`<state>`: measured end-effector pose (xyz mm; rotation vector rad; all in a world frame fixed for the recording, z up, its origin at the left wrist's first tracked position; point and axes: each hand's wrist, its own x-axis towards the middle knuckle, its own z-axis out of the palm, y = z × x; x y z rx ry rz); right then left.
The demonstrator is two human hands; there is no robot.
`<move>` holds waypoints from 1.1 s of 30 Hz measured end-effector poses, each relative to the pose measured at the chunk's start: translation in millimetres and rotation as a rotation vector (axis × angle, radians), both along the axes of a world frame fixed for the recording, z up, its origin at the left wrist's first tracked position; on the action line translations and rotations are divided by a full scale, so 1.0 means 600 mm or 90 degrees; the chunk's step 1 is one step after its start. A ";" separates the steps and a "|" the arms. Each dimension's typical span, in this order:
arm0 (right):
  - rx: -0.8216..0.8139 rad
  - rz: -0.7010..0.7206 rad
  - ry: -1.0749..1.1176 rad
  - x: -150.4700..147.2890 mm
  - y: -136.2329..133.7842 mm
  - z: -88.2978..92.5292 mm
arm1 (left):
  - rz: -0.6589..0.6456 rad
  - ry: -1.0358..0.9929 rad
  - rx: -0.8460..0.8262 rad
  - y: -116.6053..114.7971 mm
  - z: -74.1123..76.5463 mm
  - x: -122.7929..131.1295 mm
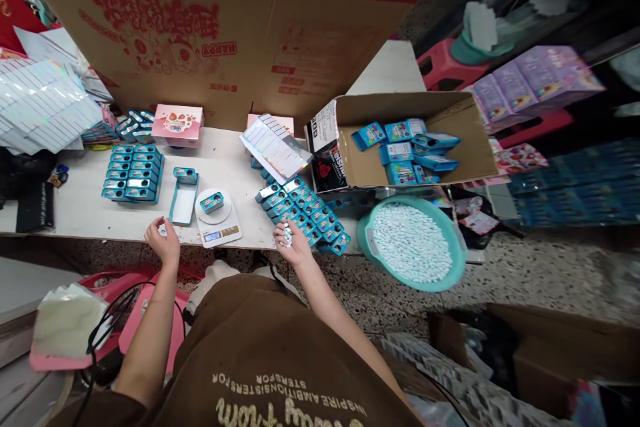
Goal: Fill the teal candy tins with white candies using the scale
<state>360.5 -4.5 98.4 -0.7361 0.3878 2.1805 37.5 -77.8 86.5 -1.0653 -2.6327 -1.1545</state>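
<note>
Brown shirt [260, 347] fills the bottom of my feed. The right hand [295, 245] is closed on white pellets [287, 233], blue tins [305, 213] just beyond it. The left hand [163, 240] is curled, can't tell on what; scale [219, 217] just right of it.

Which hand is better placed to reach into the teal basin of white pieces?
Probably the right hand: the basin sits just beside it, while the left hand is across the scale, farther away.
</note>
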 end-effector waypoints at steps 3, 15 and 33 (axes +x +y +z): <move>0.008 0.009 -0.003 -0.008 0.000 0.004 | 0.001 -0.015 0.000 0.005 0.004 -0.010; 0.062 0.123 0.006 -0.063 -0.011 0.009 | -0.484 -0.109 -0.049 0.020 0.072 0.147; -0.012 -0.111 0.072 -0.060 -0.006 0.033 | -0.782 -0.049 -0.067 0.021 0.092 0.266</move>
